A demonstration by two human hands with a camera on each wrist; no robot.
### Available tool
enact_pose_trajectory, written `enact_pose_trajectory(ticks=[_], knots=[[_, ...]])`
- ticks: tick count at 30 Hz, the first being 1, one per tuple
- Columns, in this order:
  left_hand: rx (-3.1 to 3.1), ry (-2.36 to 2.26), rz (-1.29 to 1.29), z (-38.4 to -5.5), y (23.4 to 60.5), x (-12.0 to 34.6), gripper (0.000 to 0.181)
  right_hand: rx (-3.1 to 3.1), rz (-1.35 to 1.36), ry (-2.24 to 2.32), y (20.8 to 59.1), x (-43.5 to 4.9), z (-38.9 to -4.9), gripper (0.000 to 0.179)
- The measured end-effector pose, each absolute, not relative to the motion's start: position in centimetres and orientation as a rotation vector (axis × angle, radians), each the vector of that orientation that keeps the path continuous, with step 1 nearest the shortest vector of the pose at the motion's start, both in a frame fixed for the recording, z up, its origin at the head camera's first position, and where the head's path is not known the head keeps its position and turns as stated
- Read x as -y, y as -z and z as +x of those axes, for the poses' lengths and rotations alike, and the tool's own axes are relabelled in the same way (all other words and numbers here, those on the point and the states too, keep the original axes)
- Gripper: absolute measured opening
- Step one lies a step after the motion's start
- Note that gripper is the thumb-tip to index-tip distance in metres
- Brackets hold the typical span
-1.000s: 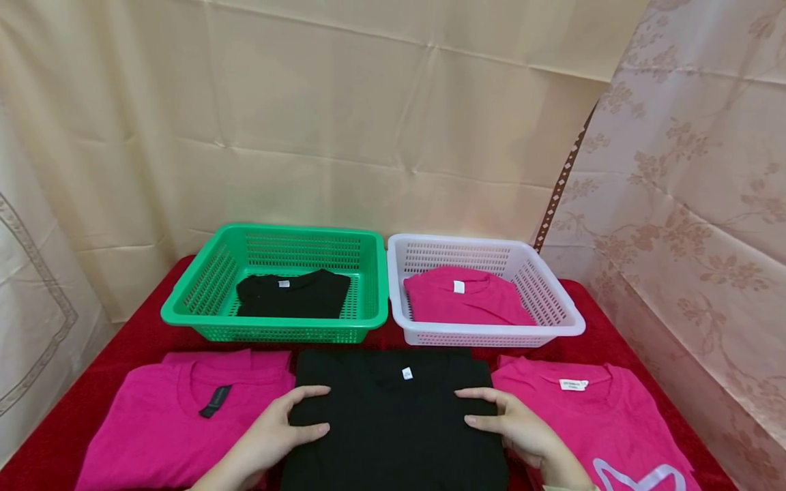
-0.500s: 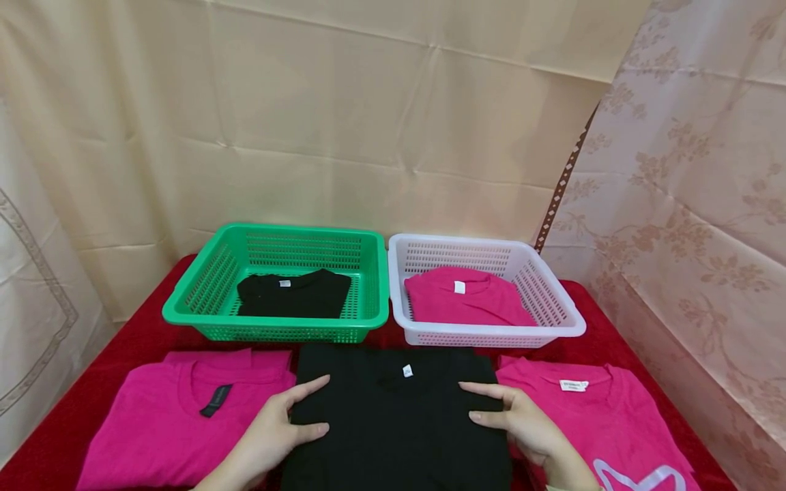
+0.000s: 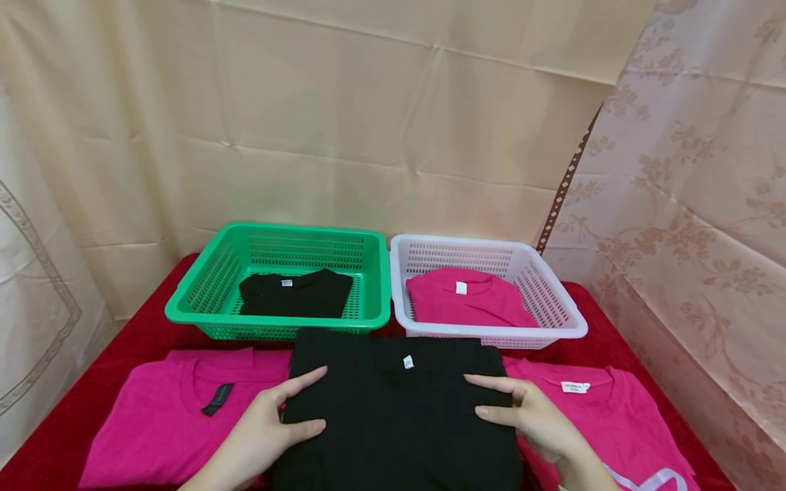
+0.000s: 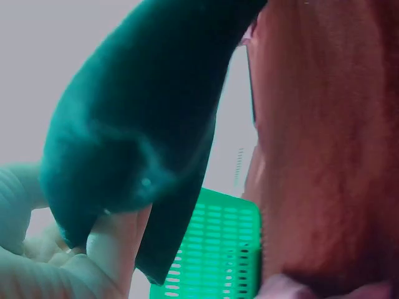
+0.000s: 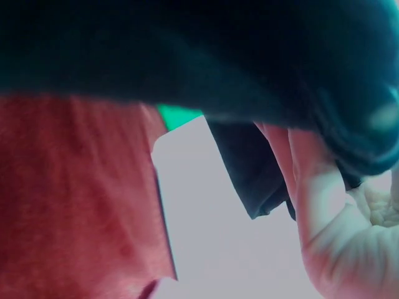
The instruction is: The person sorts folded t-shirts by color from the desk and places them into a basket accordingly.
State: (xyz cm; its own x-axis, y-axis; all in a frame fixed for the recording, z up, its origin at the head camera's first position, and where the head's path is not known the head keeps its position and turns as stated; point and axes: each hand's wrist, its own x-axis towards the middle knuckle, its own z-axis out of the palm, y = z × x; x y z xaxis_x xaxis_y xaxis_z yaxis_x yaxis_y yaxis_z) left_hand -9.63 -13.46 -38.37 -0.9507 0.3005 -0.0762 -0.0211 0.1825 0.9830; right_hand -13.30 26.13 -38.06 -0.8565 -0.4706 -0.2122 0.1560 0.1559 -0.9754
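A folded black T-shirt (image 3: 399, 423) with a small white neck label is held off the table at the front middle. My left hand (image 3: 270, 423) grips its left side, thumb and index finger on top, other fingers underneath. Its right side is gripped the same way by my right hand (image 3: 540, 416). In the left wrist view the shirt (image 4: 143, 112) sags over the fingers, above the red cloth. The right wrist view likewise has fingers beneath the shirt (image 5: 187, 56). The shirt's near edge is cut off in the head view.
Behind stand a green basket (image 3: 202, 318) with a folded black shirt (image 3: 301, 294) and a white basket (image 3: 503, 332) with a folded pink shirt (image 3: 467, 300). Folded pink shirts lie left (image 3: 159, 416) and right (image 3: 620, 416) on the red cloth (image 3: 110, 354).
Both hands have raised the black T-shirt and moved it slightly forward; its far edge now overlaps the front of the green basket in the head view. The baskets stay put.
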Motion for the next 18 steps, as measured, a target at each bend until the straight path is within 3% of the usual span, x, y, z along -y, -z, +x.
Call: enact_pose_trajectory(ticks=[10, 18], knots=[[-2.259, -1.833, 0.278, -9.1, 36.0, 14.2, 0.07, -2.005, -0.335, 1.737, 35.6, -25.5, -13.2, 0.047], [-2.451, -1.71, 0.098, -8.6, 34.1, 14.3, 0.069, -2.099, -0.405, 1.714, 33.9, -24.3, -13.9, 0.049]])
